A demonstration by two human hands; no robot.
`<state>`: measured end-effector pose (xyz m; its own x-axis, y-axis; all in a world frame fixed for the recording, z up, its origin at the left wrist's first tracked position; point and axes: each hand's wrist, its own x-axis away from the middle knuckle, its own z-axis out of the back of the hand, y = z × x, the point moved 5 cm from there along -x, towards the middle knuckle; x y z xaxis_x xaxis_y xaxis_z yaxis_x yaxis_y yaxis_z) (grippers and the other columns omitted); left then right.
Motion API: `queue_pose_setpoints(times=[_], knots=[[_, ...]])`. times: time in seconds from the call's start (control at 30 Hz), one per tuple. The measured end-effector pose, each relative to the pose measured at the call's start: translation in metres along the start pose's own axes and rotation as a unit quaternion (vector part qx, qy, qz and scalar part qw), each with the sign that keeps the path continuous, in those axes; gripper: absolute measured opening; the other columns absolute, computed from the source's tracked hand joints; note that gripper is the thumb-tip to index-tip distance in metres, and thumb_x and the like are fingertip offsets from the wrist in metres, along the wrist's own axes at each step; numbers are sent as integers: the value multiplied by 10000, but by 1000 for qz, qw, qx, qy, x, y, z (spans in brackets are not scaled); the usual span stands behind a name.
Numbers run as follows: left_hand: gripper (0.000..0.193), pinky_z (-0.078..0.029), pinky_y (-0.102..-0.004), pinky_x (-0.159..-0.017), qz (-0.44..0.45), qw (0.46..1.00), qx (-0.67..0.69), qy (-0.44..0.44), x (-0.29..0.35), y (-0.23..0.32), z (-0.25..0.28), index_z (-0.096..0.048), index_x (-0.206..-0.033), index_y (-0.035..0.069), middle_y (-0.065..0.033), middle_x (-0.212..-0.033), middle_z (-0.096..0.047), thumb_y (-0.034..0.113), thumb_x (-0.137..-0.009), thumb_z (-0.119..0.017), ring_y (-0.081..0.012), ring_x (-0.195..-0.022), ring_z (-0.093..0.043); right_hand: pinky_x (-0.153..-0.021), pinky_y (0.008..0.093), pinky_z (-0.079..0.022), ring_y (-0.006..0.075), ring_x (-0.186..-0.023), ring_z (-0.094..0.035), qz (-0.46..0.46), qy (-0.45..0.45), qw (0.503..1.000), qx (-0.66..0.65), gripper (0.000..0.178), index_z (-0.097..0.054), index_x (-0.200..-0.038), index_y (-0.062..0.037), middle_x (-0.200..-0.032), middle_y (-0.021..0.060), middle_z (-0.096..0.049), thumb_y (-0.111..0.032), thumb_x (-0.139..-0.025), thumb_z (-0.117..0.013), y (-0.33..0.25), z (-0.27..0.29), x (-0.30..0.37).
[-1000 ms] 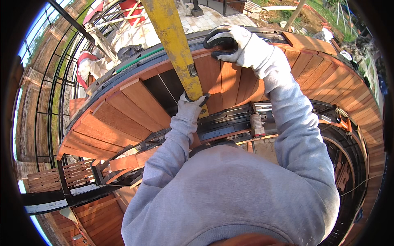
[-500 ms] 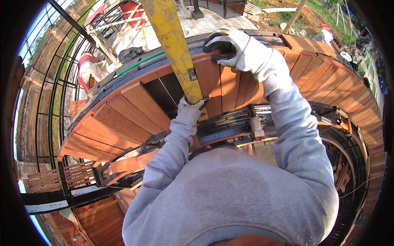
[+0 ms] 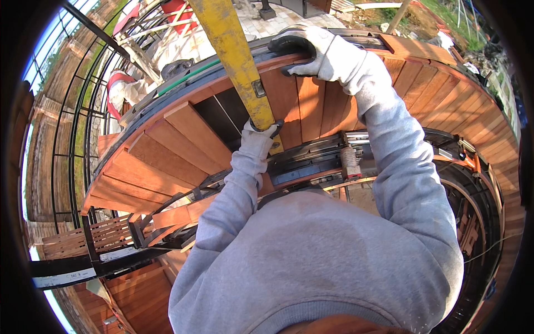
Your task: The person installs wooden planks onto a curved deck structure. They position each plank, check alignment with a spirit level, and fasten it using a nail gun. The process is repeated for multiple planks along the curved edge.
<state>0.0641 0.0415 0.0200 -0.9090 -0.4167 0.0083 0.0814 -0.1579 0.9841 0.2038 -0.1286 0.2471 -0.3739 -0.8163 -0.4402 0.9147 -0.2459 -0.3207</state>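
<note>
Extending from left hand (image 3: 257,139), yellow level (image 3: 231,55) passes beside right hand (image 3: 320,53).

"How's the level (image 3: 233,55)?"
"Scuffed yellow, slanting, upper end out of view."
"The plank (image 3: 282,106)?"
"Reddish-brown, just right of the level, running roughly alongside it."
"And the rim (image 3: 212,91)?"
"Curved, reddish, passing behind the level."

An outdoor building site: a curved structure of wooden planks (image 3: 282,103), broken by a dark gap (image 3: 218,118), has black metal bars (image 3: 95,30) to its left, pale paving (image 3: 282,21) beyond it, and bare earth (image 3: 418,21) beyond its right half.
</note>
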Motion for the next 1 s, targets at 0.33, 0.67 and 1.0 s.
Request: queue_pose_setpoints(times=[0.33, 0.67, 1.0], knots=[[315, -568, -284, -799, -8, 1000, 9, -9, -1, 5, 0, -679, -1140, -10, -76, -1028, -755, 14, -847, -790, -154, -902, -712, -1230, 455, -311, 359, -1451, -389, -67, -73, 973, 208, 884, -464, -1519, -185, -1533, 144, -468, -506, -776, -819, -16, -9, -11], [440, -625, -294, -701, 5, 999, 45, -29, -2, -6, 1, -627, -1261, 7, -80, -1104, -735, 40, -852, -784, -153, -910, -710, -1154, 490, -385, 413, -1367, -462, -106, -93, 975, 169, 1000, -435, -1542, -202, -1512, 192, -474, -469, -689, -883, -14, -9, -20], [437, -582, -270, -817, -21, 998, 36, -52, 2, 7, 0, -638, -1257, 1, -71, -1104, -744, 41, -852, -796, -141, -978, -706, -1118, 492, -422, 369, -1351, -481, -94, -106, 972, 187, 969, -424, -1539, -224, -1448, 153, -512, -555, -730, -840, -11, -9, -19]])
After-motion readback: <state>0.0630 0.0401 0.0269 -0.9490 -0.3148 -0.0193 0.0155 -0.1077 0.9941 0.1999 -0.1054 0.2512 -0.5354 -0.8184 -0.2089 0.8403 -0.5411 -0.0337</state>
